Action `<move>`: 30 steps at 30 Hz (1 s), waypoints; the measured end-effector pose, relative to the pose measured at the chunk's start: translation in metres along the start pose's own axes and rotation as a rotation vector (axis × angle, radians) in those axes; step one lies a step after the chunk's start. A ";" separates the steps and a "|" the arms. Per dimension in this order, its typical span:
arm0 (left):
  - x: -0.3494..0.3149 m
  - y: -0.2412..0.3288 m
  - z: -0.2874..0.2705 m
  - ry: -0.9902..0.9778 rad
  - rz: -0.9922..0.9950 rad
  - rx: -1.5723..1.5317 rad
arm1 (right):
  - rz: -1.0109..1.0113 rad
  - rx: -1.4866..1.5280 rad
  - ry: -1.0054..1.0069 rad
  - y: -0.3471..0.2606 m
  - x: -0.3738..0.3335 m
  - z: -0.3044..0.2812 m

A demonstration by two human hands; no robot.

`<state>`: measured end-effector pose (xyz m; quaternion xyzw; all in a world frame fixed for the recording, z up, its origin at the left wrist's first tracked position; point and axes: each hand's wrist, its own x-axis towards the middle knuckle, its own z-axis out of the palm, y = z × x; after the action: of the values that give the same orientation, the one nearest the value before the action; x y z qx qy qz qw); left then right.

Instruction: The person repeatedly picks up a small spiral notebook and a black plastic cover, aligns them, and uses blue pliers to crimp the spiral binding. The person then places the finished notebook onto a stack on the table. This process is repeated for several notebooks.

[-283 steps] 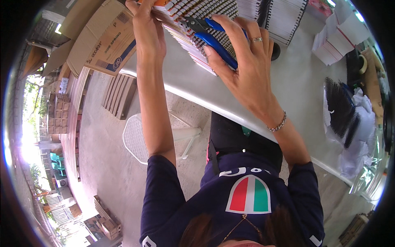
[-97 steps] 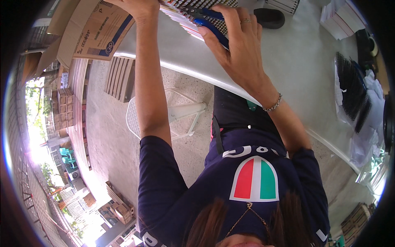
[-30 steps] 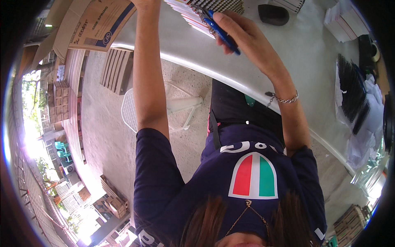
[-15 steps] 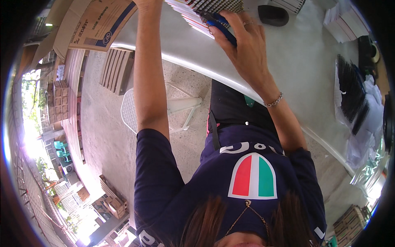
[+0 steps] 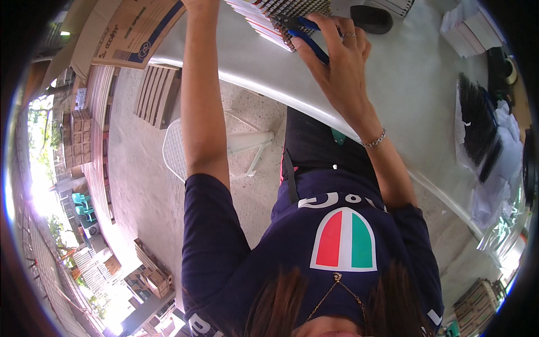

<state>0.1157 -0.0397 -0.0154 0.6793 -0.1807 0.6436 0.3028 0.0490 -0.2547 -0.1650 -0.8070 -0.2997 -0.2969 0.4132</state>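
Note:
In my right hand [image 5: 343, 59] is a pair of pliers with blue handles [image 5: 312, 48], the fingers wrapped round spread handles. The dark jaws meet the wire coils [image 5: 275, 10] along the edge of a stack of spiral-bound notebooks [image 5: 259, 25] at the table's far side. Whether the jaws grip a wire is too small to tell. My left hand [image 5: 200, 3] reaches to the top edge, left of the stack; its fingers lie outside the picture.
A cardboard box [image 5: 135, 31] stands at far left. A dark rounded object [image 5: 371, 20] lies right of the stack. Farther right are white booklets [image 5: 469, 28], black coils [image 5: 476, 121] and crumpled plastic [image 5: 494, 191]. A white stool [image 5: 175, 149] stands beyond the table edge [image 5: 252, 84].
The pliers' handles have spread wider apart in my right hand, which has shifted slightly right. My left arm has barely moved.

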 end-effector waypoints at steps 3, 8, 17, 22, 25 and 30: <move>-0.002 -0.004 0.005 0.015 -0.050 -0.110 | -0.033 -0.020 0.032 0.006 0.001 0.005; 0.000 0.003 0.000 0.014 -0.089 -0.087 | 0.599 0.845 -0.516 -0.005 0.018 -0.014; 0.000 -0.001 -0.002 0.002 -0.001 0.010 | 0.046 0.079 -0.063 0.000 -0.004 -0.009; 0.000 0.001 -0.001 -0.004 0.057 0.095 | -0.033 -0.015 -0.013 0.003 -0.004 0.001; 0.001 0.002 -0.001 0.015 -0.066 -0.046 | 0.081 0.232 -0.098 0.001 -0.003 0.005; 0.000 -0.001 -0.001 0.002 -0.068 -0.080 | 0.366 0.577 -0.380 0.005 0.005 -0.006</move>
<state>0.1151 -0.0383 -0.0159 0.6717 -0.1828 0.6259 0.3517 0.0544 -0.2611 -0.1603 -0.7383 -0.2933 0.0330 0.6065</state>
